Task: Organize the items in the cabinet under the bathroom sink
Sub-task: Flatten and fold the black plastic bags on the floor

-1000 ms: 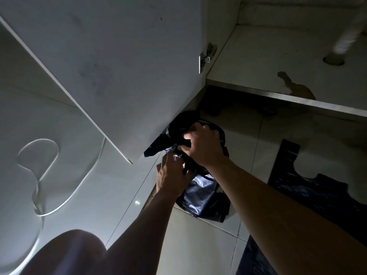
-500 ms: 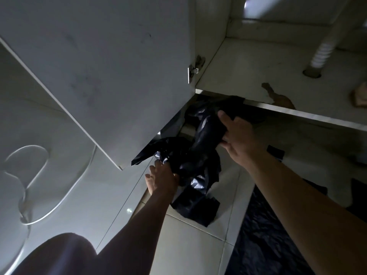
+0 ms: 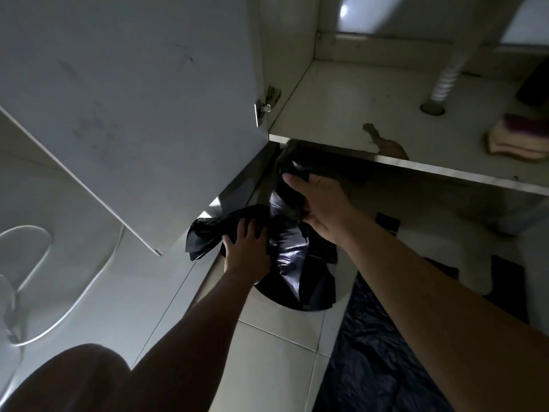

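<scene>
Bunching the bag, with stowing to follow.
My left hand [image 3: 246,251] has fingers curled round the low end of the black plastic bag [image 3: 292,257], over the floor tiles [image 3: 276,352], below the cabinet shelf [image 3: 341,108]. Its long axis climbs rightward to my right hand [image 3: 320,200], gripping the top end. Next, I judge, lift it onto the shelf.

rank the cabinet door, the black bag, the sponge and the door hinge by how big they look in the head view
1. cabinet door, largest by far, though it is also nearest the camera
2. black bag, crumpled
3. sponge
4. door hinge, smallest
</scene>
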Available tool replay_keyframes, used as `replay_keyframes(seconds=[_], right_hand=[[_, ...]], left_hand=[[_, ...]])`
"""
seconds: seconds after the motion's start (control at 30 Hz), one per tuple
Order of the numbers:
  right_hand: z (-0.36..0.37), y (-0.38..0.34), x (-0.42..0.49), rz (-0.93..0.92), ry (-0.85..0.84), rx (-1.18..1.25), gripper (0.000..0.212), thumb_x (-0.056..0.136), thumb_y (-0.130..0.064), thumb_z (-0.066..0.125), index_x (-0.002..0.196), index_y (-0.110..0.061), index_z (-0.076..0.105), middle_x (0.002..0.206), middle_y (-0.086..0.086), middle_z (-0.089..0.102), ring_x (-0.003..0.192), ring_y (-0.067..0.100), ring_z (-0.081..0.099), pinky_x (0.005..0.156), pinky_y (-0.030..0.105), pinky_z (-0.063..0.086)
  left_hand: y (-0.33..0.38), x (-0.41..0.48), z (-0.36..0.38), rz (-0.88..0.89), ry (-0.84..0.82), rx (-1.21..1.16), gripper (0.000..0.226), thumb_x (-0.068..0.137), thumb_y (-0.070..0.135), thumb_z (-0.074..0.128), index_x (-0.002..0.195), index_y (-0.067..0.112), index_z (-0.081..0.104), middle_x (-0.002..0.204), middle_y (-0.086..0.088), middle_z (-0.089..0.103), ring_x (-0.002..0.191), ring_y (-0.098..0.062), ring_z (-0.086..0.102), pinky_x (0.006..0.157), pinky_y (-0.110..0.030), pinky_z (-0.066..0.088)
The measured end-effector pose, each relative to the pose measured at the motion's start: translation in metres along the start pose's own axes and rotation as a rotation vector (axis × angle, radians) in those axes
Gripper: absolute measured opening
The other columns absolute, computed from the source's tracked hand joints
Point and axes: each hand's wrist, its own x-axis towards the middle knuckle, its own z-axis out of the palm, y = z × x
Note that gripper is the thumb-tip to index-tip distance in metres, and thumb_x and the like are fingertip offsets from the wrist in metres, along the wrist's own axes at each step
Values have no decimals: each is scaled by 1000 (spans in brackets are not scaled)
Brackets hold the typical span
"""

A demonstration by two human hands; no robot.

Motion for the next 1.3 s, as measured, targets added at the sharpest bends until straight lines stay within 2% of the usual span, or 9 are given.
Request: replay_keyframes(seconds=[0.17,0.3,0.47,0.6,0.7,1.0,1.13,1.23,1.3], right_hand=[[-20,-1,-2,-13,50,-170,18,95,-23,66,103,-9,72,93,5,75,81,17,72,69,29,58],[-37,-6,-3,-11,113,-328,24,92,-28,70,77,-15,58,86,7,68,85,19,68,89,41,56],[-32,8,-14,-70,97,-440,23,78,-14,82,96,-3,72,87,5,74,71,13,71,56,22,57],[-22,24,-11,-50,133,-513,24,74,-12,87,84,-1,68,70,2,66,64,13,66,50,25,55],[-18,26,-11,-22,125,-491,19,77,-4,83,87,-5,67,80,4,67,72,14,70,51,25,56],[-15,-3,-27,-77,13,-507,9,95,-25,66,101,-19,70,99,7,67,86,19,68,77,37,62],[3,-24,-20,-152,13,-534,15,98,-29,62,87,-23,71,93,21,69,83,28,70,84,45,58],[16,-30,-15,-179,22,-519,27,99,-24,61,73,-26,68,74,2,67,68,20,65,80,43,56],[19,-28,-9,-213,34,-541,21,97,-26,61,79,-20,71,78,8,68,73,27,67,79,43,55]], left_hand=[[-18,-8,30,-112,-337,118,73,92,47,54,155,30,20,165,-5,2,150,-39,-4,111,-74,4],[-23,-15,38,-181,-391,139,72,90,55,52,153,31,24,162,-6,16,148,-38,8,108,-77,6],[1,-14,3,-178,44,-63,45,95,51,44,132,25,46,129,-4,56,119,-26,55,104,-56,31],[14,-15,-45,-269,506,-777,29,102,39,41,104,19,61,91,1,67,88,-21,66,77,-28,41],[12,-18,-78,-58,445,-1110,29,99,40,51,103,16,67,87,13,67,81,5,64,68,-4,42],[-23,-5,-92,-175,362,-1300,26,91,24,53,74,21,72,75,2,74,71,-11,70,68,-26,52],[-32,-11,-62,-145,222,-1033,20,78,15,50,88,25,65,90,1,72,87,-24,69,76,-30,50],[-27,-11,-17,-139,-70,-566,38,87,9,55,122,22,60,127,-5,60,117,-27,58,94,-31,47],[-18,-12,11,-91,-222,-462,54,91,16,54,144,23,46,151,-9,39,136,-28,43,109,-37,40]])
